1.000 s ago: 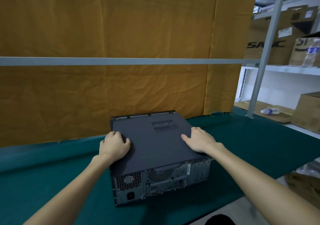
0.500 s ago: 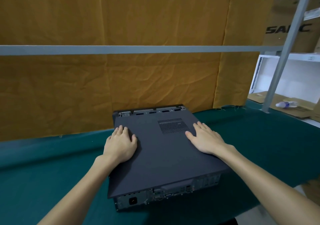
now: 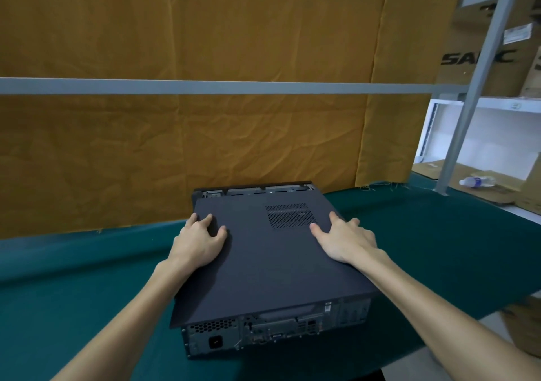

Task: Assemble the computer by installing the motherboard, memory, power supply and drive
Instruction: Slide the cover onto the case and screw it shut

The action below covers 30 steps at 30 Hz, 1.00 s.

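Note:
A dark grey desktop computer case (image 3: 272, 333) lies flat on the green table cloth (image 3: 73, 287), its rear ports facing me. Its flat cover panel (image 3: 272, 263) sits on top, shifted toward me so it overhangs the rear and leaves a strip of the chassis bare at the far edge. My left hand (image 3: 199, 241) presses on the panel's left side with the fingers slightly bent. My right hand (image 3: 345, 240) lies flat on the right side beside the mesh vent (image 3: 289, 215). The inside of the case is hidden.
A wrinkled orange curtain (image 3: 205, 134) with a grey horizontal bar (image 3: 205, 86) hangs right behind the table. On the right stand metal shelves (image 3: 480, 67) with cardboard boxes (image 3: 474, 61) and a lying plastic bottle (image 3: 477, 181). More boxes sit low at the right edge.
The cover panel has slid toward me over the case, baring the far edge of the chassis and covering more of the rear. Both hands stayed on it.

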Motion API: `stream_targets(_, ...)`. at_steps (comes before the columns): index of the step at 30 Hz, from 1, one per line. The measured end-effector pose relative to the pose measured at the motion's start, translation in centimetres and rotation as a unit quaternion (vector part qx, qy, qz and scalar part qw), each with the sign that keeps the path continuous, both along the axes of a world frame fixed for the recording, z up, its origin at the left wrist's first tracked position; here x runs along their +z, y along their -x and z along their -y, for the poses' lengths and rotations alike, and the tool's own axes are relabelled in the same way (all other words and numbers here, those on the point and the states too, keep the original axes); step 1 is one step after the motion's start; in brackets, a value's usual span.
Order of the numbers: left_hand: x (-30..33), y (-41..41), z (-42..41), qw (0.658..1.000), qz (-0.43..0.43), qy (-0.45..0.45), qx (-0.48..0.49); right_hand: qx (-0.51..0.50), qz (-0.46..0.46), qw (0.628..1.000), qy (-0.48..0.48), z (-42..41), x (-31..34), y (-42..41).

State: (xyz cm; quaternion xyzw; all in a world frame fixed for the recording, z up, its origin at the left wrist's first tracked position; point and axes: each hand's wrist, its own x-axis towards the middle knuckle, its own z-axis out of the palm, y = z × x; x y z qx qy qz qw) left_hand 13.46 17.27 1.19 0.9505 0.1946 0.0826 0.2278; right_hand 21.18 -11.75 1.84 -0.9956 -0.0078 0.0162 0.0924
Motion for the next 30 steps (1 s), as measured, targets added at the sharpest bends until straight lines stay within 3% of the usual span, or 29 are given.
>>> stream_targets(9,-0.4,1.1,0.9,0.999,-0.016,-0.032,-0.005,0.011,-0.006,1.000,0.001,0.4,-0.1,0.6)
stream_targets(13,0.1,0.6,1.0,0.994,-0.006,-0.106,-0.033,0.097,0.070,0.992,0.047,0.0,0.5,-0.1)
stream_targets(16,0.1,0.8,1.0,0.995,0.006,-0.089,-0.040,0.141,0.030,0.989,0.023,0.4,0.1,0.0)
stream_targets(30,0.0,1.9,1.4,0.991,0.009,-0.121,-0.049,0.153,0.037,0.987,0.008,1.3,-0.2,0.9)
